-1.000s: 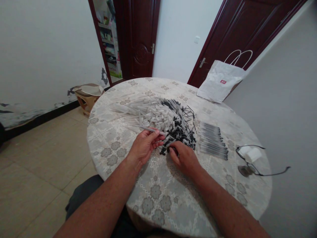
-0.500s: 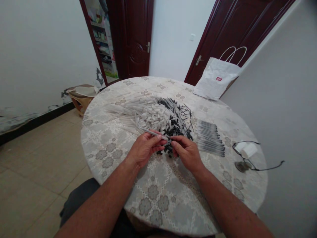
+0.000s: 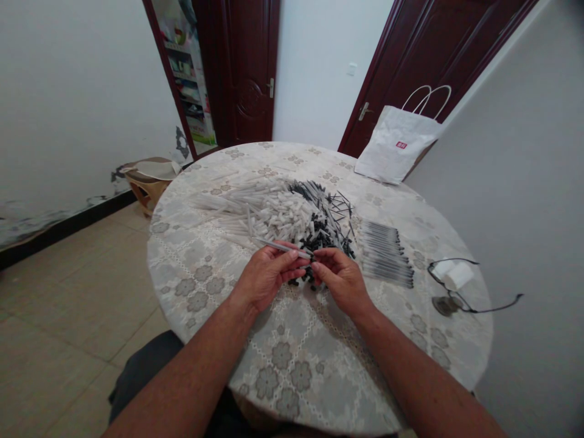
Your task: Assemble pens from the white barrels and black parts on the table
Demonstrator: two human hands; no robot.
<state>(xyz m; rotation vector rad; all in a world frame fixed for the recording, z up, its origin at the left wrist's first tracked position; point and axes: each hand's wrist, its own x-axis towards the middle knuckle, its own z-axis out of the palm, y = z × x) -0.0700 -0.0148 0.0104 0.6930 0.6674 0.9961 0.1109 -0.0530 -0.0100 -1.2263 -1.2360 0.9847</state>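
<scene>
My left hand (image 3: 267, 272) is closed round a slim translucent pen barrel (image 3: 280, 246), its far end pointing up and left. My right hand (image 3: 340, 277) pinches at the barrel's near end, where a small dark piece shows between the fingertips; its exact kind is too small to tell. Just beyond both hands lies a heap of whitish tubes (image 3: 278, 213). Small black caps (image 3: 322, 231) are piled at the heap's right side and partly under my fingers. Thin dark rods (image 3: 344, 207) lie behind them. To the right, several clear pens with dark ends (image 3: 387, 252) form a neat row.
The round table has a flowered cloth (image 3: 292, 365). Eyeglasses (image 3: 469, 310), white blocks (image 3: 456, 275) and a small round dark object (image 3: 446, 305) sit at the right edge. A white paper bag (image 3: 392, 143) stands at the back right. A stool (image 3: 148, 182) is beyond the left edge.
Both hands stay nearly in place, the fingertips meeting at the barrel's end. The barrel tilts slightly flatter. The whole view shifts a little.
</scene>
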